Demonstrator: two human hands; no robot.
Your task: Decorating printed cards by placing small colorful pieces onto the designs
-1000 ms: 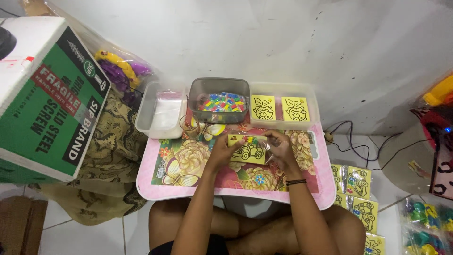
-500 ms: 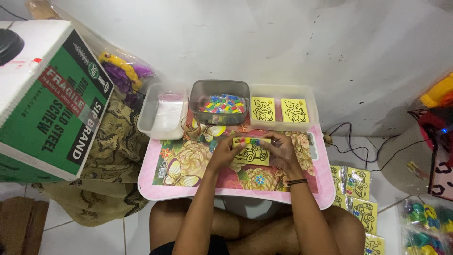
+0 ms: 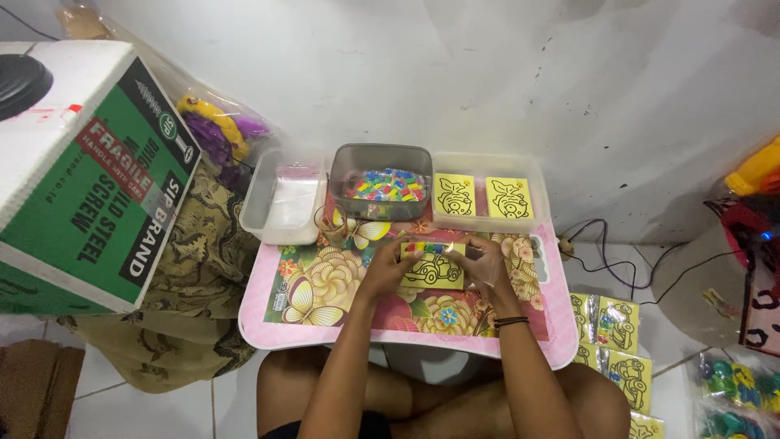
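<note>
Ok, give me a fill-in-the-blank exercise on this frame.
1. Both hands, left hand and right hand, hold a ____ card with a car drawing.
2. The grey tub of colourful pieces sits ____ the two clear tubs.
3. The tray table has a ____ rim.
Missing: yellow; between; pink

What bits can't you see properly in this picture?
Head view:
- Yellow car card: both ends covered by the left hand and right hand.
- Colourful pieces in the grey tub: too small to tell apart.
- Yellow toy: cut off by the right edge.
</note>
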